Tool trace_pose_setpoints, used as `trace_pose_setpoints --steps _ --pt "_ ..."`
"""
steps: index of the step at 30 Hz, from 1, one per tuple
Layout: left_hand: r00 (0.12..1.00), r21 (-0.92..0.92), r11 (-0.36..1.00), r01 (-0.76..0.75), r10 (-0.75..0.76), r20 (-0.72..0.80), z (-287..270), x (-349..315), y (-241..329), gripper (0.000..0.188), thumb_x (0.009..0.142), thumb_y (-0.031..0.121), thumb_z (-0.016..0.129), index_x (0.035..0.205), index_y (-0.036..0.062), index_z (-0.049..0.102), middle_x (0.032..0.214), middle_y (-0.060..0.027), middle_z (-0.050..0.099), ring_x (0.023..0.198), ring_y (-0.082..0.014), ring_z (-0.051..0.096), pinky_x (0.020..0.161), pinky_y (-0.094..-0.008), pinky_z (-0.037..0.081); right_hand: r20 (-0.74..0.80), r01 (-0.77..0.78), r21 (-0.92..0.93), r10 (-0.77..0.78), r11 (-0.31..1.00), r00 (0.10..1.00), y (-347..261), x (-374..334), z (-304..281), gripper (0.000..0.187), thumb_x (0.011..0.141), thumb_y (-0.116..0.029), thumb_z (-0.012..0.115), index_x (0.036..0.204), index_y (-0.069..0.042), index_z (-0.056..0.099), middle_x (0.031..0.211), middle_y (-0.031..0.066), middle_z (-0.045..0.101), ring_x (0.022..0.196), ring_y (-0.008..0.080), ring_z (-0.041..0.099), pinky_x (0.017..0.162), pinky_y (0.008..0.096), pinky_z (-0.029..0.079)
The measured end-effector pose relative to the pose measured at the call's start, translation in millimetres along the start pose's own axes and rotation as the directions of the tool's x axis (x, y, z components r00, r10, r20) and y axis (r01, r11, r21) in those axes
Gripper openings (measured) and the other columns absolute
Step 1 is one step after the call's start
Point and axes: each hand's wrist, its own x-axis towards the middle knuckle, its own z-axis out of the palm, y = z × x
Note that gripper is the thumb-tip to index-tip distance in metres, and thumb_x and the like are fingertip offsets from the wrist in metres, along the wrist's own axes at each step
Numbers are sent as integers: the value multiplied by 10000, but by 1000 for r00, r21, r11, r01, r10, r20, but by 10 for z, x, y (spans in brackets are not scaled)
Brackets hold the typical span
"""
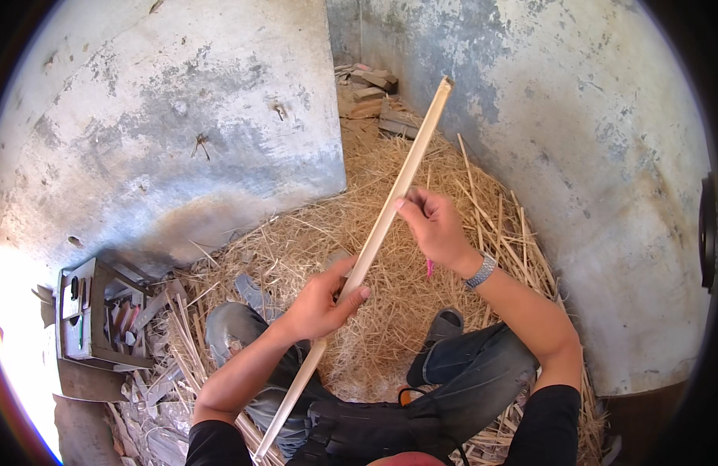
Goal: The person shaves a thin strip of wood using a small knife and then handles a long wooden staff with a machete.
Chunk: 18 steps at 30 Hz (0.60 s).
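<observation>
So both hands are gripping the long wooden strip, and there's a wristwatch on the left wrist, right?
Not quite: the wristwatch is on the right wrist, as the head view shows. Both the left hand and the right hand do grip the long wooden strip.

No packages, labels, signs or screens anywhere in view.
</observation>
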Motion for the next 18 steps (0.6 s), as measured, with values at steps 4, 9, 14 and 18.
trace_pose_setpoints --steps 4,9,14,18 --pt "997 8 999 49 -50 63 -24 -25 -4 554 1036 144 642 1526 -1 430 823 -33 670 685 -92 657 584 -265 526 -102 -37 24 39 999 994 58 50 -163 354 1001 -206 686 732 -68 502 636 -75 401 580 32 364 501 265 304" --pt "996 -21 998 58 -57 68 -29 -27 -23 543 1038 130 638 1522 -8 434 850 -44 675 707 -99 669 598 -272 535 -65 66 -107 -74 992 995 -33 1 -114 361 925 -205 785 742 -77 502 654 -66 418 581 35 363 500 256 324" --pt "995 -95 991 91 -87 44 -22 -14 -41 537 1046 149 629 1518 -20 435 836 -34 654 707 -104 664 623 -272 542 28 93 -130 -90 987 995 -106 -80 28 378 881 -250 834 749 -75 526 631 -63 430 565 44 368 485 263 323" --pt "997 -98 993 70 -67 35 -31 -8 -16 528 1054 158 620 1515 -22 437 808 -22 641 699 -100 654 623 -268 536 73 151 -210 -139 966 988 -66 -98 73 409 872 -285 839 731 -74 519 589 -51 413 541 61 358 482 273 316"
